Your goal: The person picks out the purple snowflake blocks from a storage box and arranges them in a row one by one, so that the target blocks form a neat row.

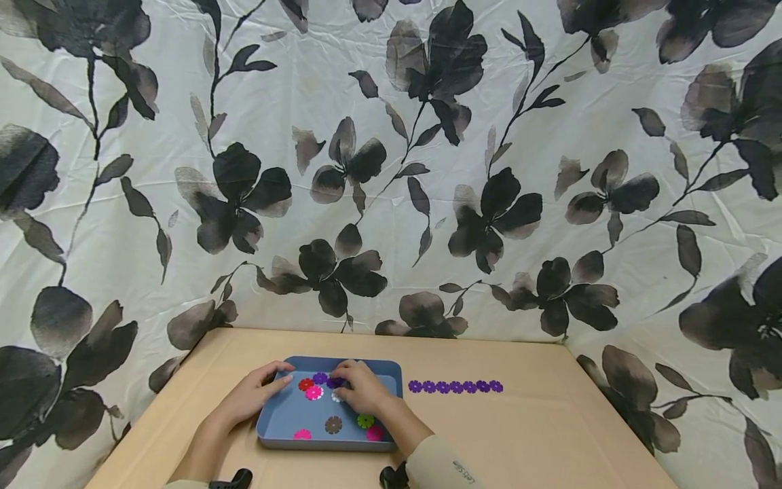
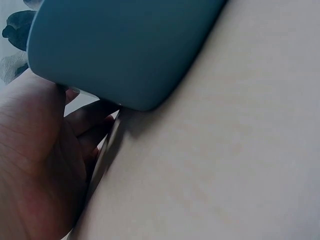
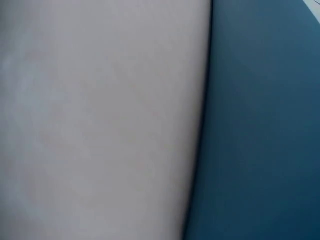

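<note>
A blue-grey tray (image 1: 292,415) stands on the table with several flower-shaped sequins in it. My left hand (image 1: 247,397) holds the tray at its left rim, thumb over the edge; in the left wrist view its fingers (image 2: 87,117) pass behind the tray's corner (image 2: 125,60). Inside the tray, my right hand (image 1: 365,389) pinches a dark purple flower sequin (image 1: 334,383) between thumb and fingers, partly hidden. Beside it lie another purple sequin (image 1: 320,377), a red one (image 1: 305,385) and a pink one (image 1: 314,392). The right wrist view shows only the tray's side (image 3: 260,125) and the table.
A straight row of purple flower sequins (image 1: 456,387) lies on the table (image 1: 519,435) right of the tray. Near the tray's front are a brown sequin (image 1: 333,425), a green one (image 1: 365,421) and pink ones (image 1: 302,435). Behind the table hangs a floral cloth (image 1: 421,224).
</note>
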Available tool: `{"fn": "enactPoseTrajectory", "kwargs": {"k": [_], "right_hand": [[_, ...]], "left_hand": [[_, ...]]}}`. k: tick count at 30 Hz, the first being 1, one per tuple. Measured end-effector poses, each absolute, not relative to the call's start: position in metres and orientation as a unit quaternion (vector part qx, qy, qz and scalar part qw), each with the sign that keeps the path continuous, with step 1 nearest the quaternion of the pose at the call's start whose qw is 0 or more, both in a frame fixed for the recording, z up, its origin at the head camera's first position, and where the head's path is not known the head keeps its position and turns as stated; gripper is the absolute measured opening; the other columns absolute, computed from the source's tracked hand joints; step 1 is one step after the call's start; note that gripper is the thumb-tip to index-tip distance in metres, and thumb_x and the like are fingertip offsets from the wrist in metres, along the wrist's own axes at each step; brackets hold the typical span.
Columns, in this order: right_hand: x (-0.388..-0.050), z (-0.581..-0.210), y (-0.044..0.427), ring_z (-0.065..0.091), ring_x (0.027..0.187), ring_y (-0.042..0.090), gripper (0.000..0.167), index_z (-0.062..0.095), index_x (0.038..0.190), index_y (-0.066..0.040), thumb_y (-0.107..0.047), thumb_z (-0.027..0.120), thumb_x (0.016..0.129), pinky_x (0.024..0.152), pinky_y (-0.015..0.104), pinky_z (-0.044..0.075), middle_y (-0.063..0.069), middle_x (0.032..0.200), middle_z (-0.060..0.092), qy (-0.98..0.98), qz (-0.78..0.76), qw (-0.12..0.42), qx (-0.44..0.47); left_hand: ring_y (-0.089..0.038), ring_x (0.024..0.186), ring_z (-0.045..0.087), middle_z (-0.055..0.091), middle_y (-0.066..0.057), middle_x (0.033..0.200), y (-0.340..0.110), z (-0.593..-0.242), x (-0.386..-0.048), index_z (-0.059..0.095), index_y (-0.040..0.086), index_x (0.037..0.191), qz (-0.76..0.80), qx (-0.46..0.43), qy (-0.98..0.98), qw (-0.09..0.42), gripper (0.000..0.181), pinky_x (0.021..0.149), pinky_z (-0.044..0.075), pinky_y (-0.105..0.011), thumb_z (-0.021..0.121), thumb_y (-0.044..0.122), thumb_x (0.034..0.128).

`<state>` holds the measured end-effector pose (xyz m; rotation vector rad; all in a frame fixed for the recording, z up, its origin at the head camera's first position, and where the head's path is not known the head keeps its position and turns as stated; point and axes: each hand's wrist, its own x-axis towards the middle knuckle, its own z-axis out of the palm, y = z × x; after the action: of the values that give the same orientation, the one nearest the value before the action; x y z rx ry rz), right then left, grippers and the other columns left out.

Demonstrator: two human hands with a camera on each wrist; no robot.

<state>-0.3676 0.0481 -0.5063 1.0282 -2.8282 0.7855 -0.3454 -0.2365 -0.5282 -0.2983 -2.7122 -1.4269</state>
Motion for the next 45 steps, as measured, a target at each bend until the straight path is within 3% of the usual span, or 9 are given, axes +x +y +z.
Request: {"fn": "enactPoseTrajectory", "kwargs": {"k": [4,21,33,45], "right_hand": [[-0.367,-0.507,0.048,0.056,0.118,0.015,0.029,0.073,0.129,-0.015,-0.021,0.069,0.102,0.102,0.031,0.051,0.000,0.137,0.064,-0.912,0.222,0.023,0.343],[-0.373,-0.516,0.053,0.052,0.097,0.005,0.015,0.078,0.111,-0.016,-0.012,0.075,0.096,0.086,0.024,0.050,-0.006,0.107,0.066,-0.902,0.290,0.030,0.318],[-0.378,-0.515,0.059,0.059,0.087,0.008,0.013,0.079,0.104,-0.009,-0.006,0.078,0.092,0.075,0.017,0.051,0.000,0.102,0.063,-0.879,0.339,0.024,0.334],[-0.387,-0.515,0.067,0.057,0.084,0.007,0.016,0.080,0.105,-0.012,-0.006,0.081,0.090,0.071,0.016,0.049,-0.003,0.098,0.065,-0.872,0.354,0.009,0.338]], "left_hand": [[-0.044,0.148,0.043,0.060,-0.014,0.147,-0.236,-0.529,-0.345,0.066,0.018,0.131,-0.463,-0.098,-0.880,0.035,0.034,0.120,0.031,-0.068,0.062,0.039,0.1048],[-0.044,0.148,0.043,0.060,-0.014,0.147,-0.233,-0.531,-0.344,0.066,0.016,0.132,-0.466,-0.098,-0.878,0.040,0.036,0.121,0.031,-0.068,0.062,0.039,0.1047],[-0.045,0.150,0.041,0.060,-0.015,0.147,-0.228,-0.532,-0.346,0.065,0.016,0.133,-0.471,-0.096,-0.875,0.046,0.037,0.121,0.030,-0.067,0.062,0.039,0.1050],[-0.045,0.149,0.041,0.060,-0.015,0.147,-0.220,-0.532,-0.348,0.065,0.016,0.132,-0.469,-0.085,-0.877,0.052,0.035,0.121,0.030,-0.067,0.062,0.038,0.1051]]}}
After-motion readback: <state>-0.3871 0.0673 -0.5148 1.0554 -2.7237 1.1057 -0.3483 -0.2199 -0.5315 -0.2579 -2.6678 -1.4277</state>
